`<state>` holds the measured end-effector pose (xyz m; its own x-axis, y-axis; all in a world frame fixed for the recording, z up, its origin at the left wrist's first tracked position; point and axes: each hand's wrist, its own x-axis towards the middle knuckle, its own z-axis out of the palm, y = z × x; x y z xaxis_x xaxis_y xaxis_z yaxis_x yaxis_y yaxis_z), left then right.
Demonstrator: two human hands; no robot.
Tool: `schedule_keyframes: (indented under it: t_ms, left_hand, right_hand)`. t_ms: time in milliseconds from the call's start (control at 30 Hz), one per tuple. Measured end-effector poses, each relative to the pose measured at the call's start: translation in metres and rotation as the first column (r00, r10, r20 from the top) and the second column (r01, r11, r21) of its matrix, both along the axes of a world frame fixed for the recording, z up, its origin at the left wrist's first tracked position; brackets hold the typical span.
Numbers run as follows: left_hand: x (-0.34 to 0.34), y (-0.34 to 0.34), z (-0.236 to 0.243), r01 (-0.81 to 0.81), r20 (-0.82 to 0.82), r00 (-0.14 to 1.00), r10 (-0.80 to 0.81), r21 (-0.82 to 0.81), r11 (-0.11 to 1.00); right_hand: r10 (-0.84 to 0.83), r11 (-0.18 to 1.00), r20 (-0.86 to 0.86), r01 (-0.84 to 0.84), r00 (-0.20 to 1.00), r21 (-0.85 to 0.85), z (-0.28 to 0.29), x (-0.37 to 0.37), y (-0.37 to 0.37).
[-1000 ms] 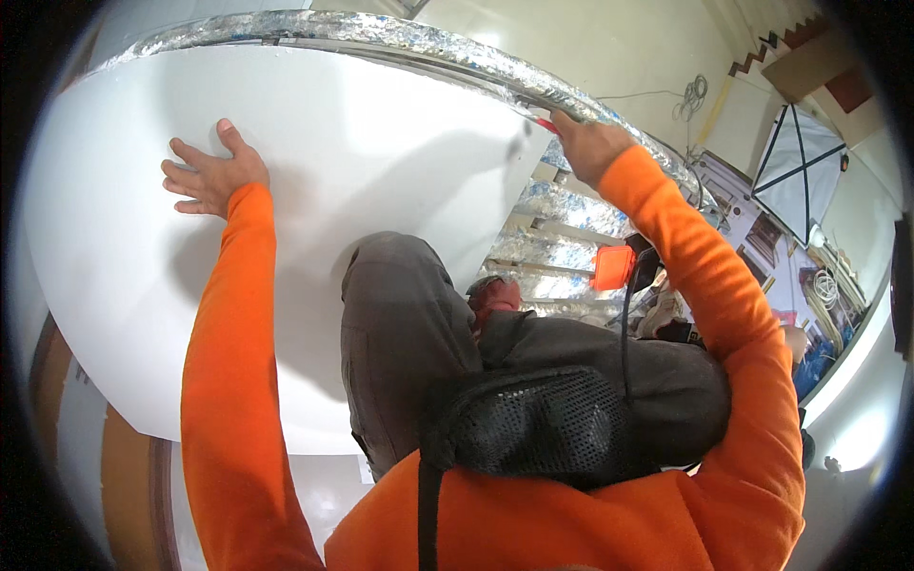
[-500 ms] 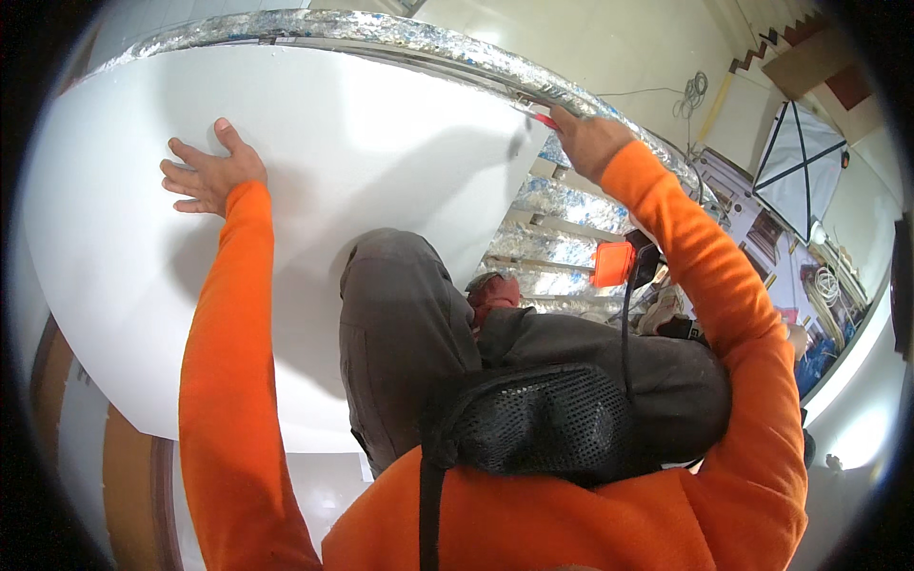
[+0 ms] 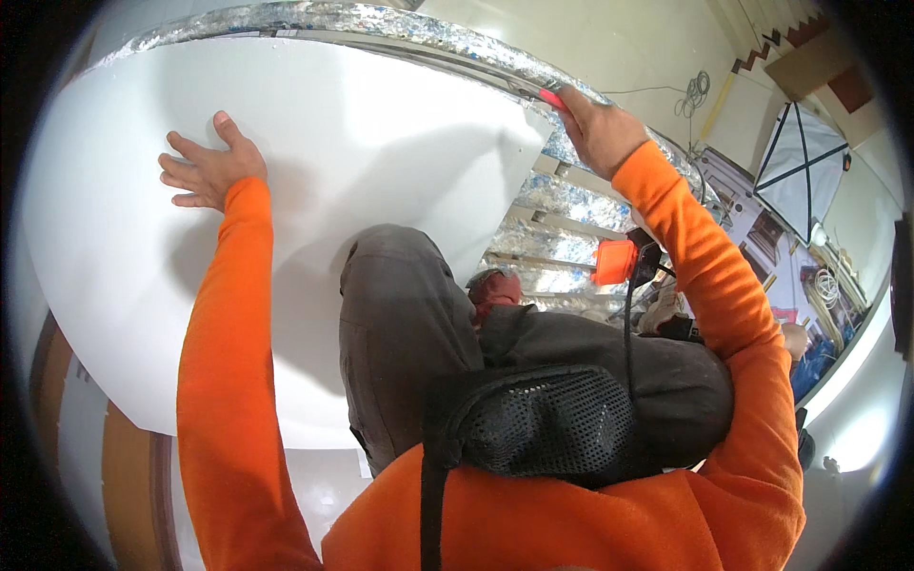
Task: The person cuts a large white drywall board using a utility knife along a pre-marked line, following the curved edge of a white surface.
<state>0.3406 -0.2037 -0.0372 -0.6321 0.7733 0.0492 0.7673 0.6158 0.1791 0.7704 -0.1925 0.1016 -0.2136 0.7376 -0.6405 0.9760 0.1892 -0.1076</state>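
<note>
A large white board (image 3: 114, 276) lies before me, its smooth face up. My left hand (image 3: 211, 167) rests on it with fingers spread and holds nothing. At the board's far right corner, my right hand (image 3: 602, 133) grips a slim tool with a red end (image 3: 551, 98). Most of the tool is hidden by the fingers, and its thin front part lies close to the board's far edge. My bent knee (image 3: 400, 285) presses on or hovers just over the board; I cannot tell which.
A paint-spattered rail (image 3: 419, 29) curves along the far side, and spattered slats (image 3: 562, 200) lie under the board's right end. An orange box-shaped object (image 3: 615, 262) sits near my right forearm. Farther right are a white panel with black straps (image 3: 802, 162) and coiled cable (image 3: 826, 285).
My right hand has shifted slightly away from me and to the right with the red-ended tool, and more of its red part shows. My left hand stays flat in place.
</note>
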Motion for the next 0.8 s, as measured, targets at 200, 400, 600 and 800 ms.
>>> schedule_keyframes:
  t_ms: [200,400,600,800]
  left_hand:
    - [0.002,0.0,-0.001,-0.007,-0.001,1.0,0.007,-0.018,1.0]
    - [-0.002,-0.001,-0.001,-0.018,-0.004,1.0,0.018,-0.017,1.0]
    - [0.003,-0.002,0.003,-0.013,0.003,1.0,0.013,-0.023,1.0]
    - [-0.004,-0.003,-0.002,-0.003,-0.036,0.999,0.003,-0.007,1.0]
  right_hand:
    - [0.086,0.996,-0.033,-0.087,0.996,-0.032,-0.028,-0.016,0.001]
    - [0.119,0.99,-0.027,-0.12,0.993,-0.079,-0.03,-0.014,0.003]
    - [0.14,0.99,0.005,-0.139,0.99,-0.038,-0.026,-0.011,0.005]
    - [0.134,0.988,-0.035,-0.136,0.99,-0.073,-0.029,-0.009,-0.003]
